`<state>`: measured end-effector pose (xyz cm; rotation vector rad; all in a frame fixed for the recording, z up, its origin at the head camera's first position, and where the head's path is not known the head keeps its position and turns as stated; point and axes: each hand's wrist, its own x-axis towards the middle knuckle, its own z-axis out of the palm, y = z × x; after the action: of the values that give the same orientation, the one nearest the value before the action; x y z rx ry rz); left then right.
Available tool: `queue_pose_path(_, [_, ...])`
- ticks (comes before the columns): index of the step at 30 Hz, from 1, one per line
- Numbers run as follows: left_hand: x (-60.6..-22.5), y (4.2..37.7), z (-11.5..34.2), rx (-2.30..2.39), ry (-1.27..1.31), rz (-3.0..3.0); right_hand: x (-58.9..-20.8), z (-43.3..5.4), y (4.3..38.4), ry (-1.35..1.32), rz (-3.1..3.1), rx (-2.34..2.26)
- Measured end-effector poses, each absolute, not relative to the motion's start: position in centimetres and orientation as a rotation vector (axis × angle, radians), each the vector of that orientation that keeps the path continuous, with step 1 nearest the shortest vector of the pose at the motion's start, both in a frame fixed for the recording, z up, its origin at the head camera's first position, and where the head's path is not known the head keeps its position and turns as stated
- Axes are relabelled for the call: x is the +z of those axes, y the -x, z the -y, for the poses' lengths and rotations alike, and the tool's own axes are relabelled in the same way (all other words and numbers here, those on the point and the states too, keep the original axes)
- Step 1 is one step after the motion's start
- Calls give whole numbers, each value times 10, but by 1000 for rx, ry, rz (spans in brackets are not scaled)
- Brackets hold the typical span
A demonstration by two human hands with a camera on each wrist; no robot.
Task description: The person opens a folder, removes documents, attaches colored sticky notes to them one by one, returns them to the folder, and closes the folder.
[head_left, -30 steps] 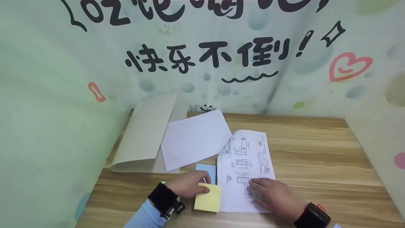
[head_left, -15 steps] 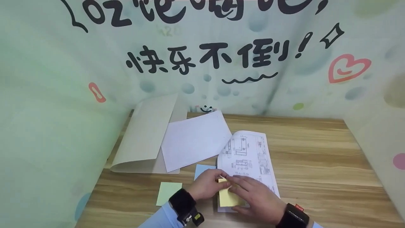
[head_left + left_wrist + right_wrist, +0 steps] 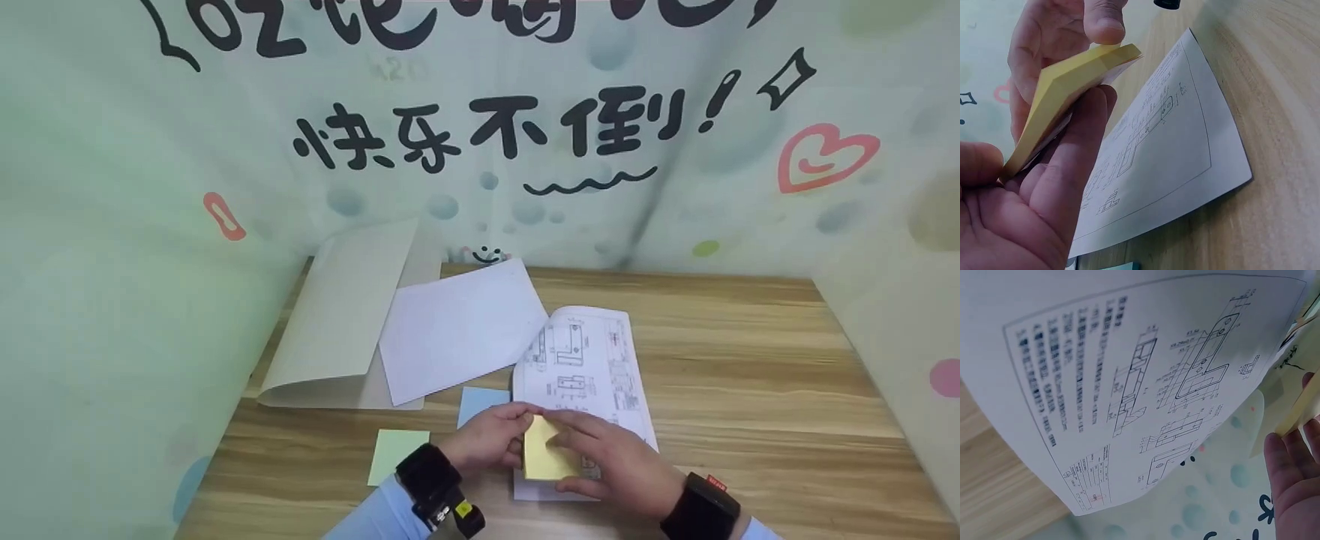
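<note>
A pad of yellow sticky notes (image 3: pixel 541 454) is held up in front of me, over the lower part of a printed technical drawing (image 3: pixel 592 360). My left hand (image 3: pixel 484 436) grips its left side, thumb at one corner and fingers underneath, as the left wrist view shows. From the other side my right hand (image 3: pixel 626 461) holds the pad, its thumb (image 3: pixel 1105 25) at the edge and the other fingers across the face. In the left wrist view the pad (image 3: pixel 1069 81) is tilted, its thick edge showing. The drawing's sheet (image 3: pixel 1129 382) fills much of the right wrist view.
A blue sticky note (image 3: pixel 480 403) lies left of the drawing, partly behind my left hand. A green sticky note (image 3: pixel 394 454) is beside my left wrist. Further back, a blank white sheet (image 3: pixel 465 330) sticks out from a cream folder (image 3: pixel 337 315) on the wooden table (image 3: pixel 750 390).
My left hand has carried the yellow pad rightward over the drawing, uncovering the green note. My right hand has left the drawing, come in to meet the pad and now holds it too.
</note>
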<state>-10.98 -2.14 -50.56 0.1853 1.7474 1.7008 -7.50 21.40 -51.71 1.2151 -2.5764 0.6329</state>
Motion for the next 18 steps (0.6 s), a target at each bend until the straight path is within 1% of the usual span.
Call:
queue_pose_path(9, [-504,111,26,1689,-183,-1680,-514,-215,74,-1128,2586,701])
queue_pose_path(14, [-504,114,29,1599,-291,-1669,-511,-213,76,-998,2591,785])
queue_pose_path(18, [-506,115,26,1484,-387,-1909,-510,-211,78,-945,2549,853])
